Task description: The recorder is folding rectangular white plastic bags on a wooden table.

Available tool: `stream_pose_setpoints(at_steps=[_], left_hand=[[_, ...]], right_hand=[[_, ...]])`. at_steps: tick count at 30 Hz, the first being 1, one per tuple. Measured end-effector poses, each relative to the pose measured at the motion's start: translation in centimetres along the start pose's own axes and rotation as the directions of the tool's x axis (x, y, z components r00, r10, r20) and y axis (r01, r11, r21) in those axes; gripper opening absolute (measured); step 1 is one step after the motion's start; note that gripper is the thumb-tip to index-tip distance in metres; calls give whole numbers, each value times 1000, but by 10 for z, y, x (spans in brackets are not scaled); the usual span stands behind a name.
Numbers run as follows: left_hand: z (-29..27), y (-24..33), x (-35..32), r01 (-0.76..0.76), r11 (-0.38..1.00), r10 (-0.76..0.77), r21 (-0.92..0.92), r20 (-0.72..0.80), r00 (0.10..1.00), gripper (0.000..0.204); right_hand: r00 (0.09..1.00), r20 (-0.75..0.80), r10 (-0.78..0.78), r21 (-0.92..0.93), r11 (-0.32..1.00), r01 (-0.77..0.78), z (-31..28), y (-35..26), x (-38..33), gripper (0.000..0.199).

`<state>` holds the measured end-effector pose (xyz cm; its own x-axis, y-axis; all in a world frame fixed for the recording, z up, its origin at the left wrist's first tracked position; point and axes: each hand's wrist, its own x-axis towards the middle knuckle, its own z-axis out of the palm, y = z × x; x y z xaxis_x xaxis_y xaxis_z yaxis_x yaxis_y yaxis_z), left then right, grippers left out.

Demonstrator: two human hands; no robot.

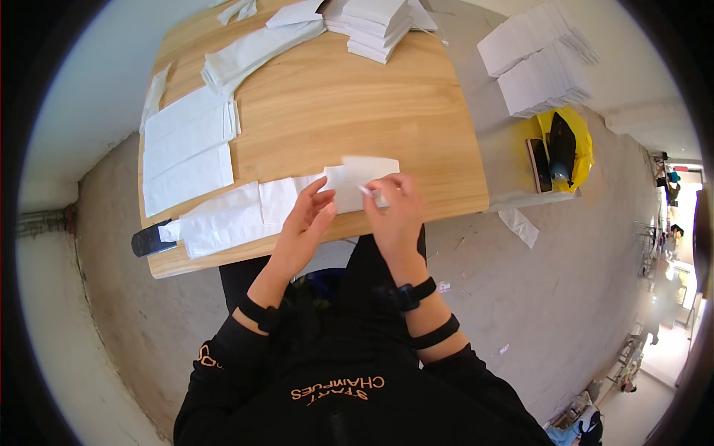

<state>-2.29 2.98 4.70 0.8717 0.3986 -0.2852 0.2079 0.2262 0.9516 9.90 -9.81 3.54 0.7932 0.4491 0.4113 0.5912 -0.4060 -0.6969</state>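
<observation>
My left hand (303, 227) is above the near edge of the wooden table (335, 111), fingers loosely bent and apart, with nothing seen in it. Beside it my right hand (396, 215) has thumb and forefinger closed on a small white piece (364, 191), too small to make out further. Under and just beyond both hands lies a flat white sheet (349, 177), its far edge blurred and partly raised. Leftward from it, a row of overlapping thin white bags (227, 215) runs along the near edge. Fingers hide part of the sheet.
Flat white packets (186, 152) lie at the table's left, longer white bags (256, 56) beyond them. White stacks stand at the back (375, 26) and on a grey side surface (539, 63), near a phone (538, 165) and yellow bag (584, 149). A dark device (152, 240) overhangs the left corner.
</observation>
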Motion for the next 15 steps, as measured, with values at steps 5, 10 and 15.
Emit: stream_pose_setpoints(at_steps=[5, 10, 15], left_hand=[[10, 6, 18, 115, 984, -117, -137, -4, 993, 48], [4, -11, 24, 211, 957, -214, -200, 7, 977, 45], [3, -13, 22, 209, 965, -221, -156, -65, 973, 44]], right_hand=[[986, 120, -113, -57, 991, 121, 12, 2, -6, 21], [980, 156, -119, 25, 993, 117, 9, 4, -5, 21], [986, 56, 156, 126, 979, -161, -2, 46, -7, 22]])
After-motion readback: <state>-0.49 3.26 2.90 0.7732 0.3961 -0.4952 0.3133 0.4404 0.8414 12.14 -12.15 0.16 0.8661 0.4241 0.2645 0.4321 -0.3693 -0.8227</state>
